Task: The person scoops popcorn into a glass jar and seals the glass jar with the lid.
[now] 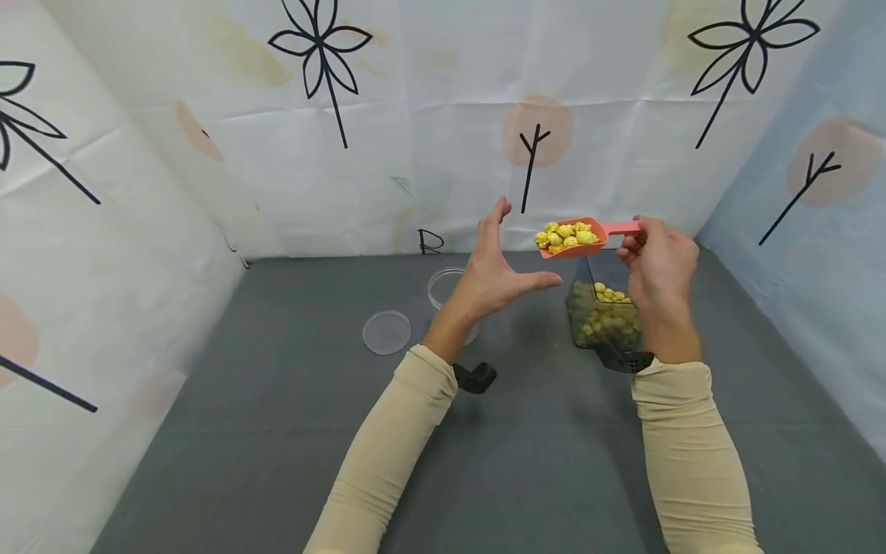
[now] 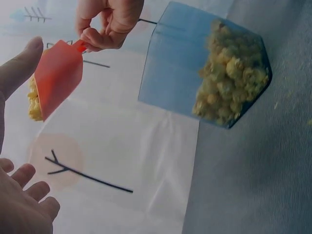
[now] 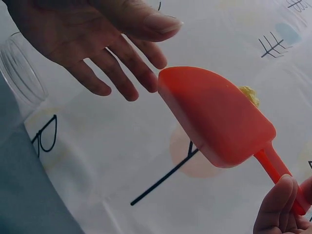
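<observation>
My right hand point(image 1: 661, 265) grips the handle of a red-orange scoop point(image 3: 214, 117), raised above the table. Yellow popcorn point(image 1: 567, 235) is heaped in the scoop's bowl. To the left of the scoop my left hand point(image 1: 494, 269) is held up with its thumb and fingers spread wide, holding nothing. Below the right hand a clear, bluish square container point(image 2: 175, 58) stands on the table, partly filled with more popcorn. Behind the left hand and forearm is a clear round jar point(image 1: 443, 286), largely hidden in the head view; its threaded rim shows in the right wrist view.
A clear round lid point(image 1: 386, 332) lies flat on the grey table point(image 1: 291, 462), left of the jar. White cloth walls point(image 1: 443, 154) with printed plants enclose the table at the back and both sides. A few yellow crumbs lie near the square container.
</observation>
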Tool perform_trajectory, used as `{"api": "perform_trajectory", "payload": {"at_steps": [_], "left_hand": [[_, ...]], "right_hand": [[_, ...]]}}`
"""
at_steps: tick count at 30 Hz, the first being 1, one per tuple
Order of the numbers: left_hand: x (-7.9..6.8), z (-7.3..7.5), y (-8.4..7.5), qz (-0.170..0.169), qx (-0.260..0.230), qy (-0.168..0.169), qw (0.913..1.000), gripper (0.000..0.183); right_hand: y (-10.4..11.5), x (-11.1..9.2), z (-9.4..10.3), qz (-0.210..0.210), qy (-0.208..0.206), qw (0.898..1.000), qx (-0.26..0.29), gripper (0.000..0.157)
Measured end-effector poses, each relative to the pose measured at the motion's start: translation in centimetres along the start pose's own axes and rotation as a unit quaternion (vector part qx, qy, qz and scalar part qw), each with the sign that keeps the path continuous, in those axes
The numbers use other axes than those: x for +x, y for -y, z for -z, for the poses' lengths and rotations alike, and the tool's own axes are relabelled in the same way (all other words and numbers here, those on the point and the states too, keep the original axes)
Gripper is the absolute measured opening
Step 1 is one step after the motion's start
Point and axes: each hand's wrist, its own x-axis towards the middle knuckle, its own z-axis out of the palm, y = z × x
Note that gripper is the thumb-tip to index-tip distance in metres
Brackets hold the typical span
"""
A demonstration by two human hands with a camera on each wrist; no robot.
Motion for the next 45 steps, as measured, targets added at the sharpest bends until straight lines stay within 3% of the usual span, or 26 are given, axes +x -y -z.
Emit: {"api": "perform_trajectory", "payload": {"at_steps": [10, 19, 30, 45], "left_hand": [[-1.4, 2.8, 2.0, 0.01, 0.033, -0.028, 0.999, 0.122], [-2.3, 5.2, 3.8, 0.017, 0.025, -0.052, 0.9982, 0.123], [-3.3, 5.6, 6.2, 0.024, 0.017, -0.038, 0.9989, 0.124], [-3.1, 6.2, 7.8, 0.032, -0.013, 0.004, 0.9994, 0.124]], "right_hand": [[-0.9, -0.3, -1.8, -0.001, 0.026, 1.0, 0.012, 0.015], [-2.6, -1.0, -3.6, -0.015, 0.059, 0.997, 0.039, 0.016], [-4.8, -2.1, -4.9, -0.02, 0.043, 0.999, 0.001, 0.016], [-6.4, -2.5, -5.9, -0.021, 0.083, 0.996, -0.007, 0.015]]}}
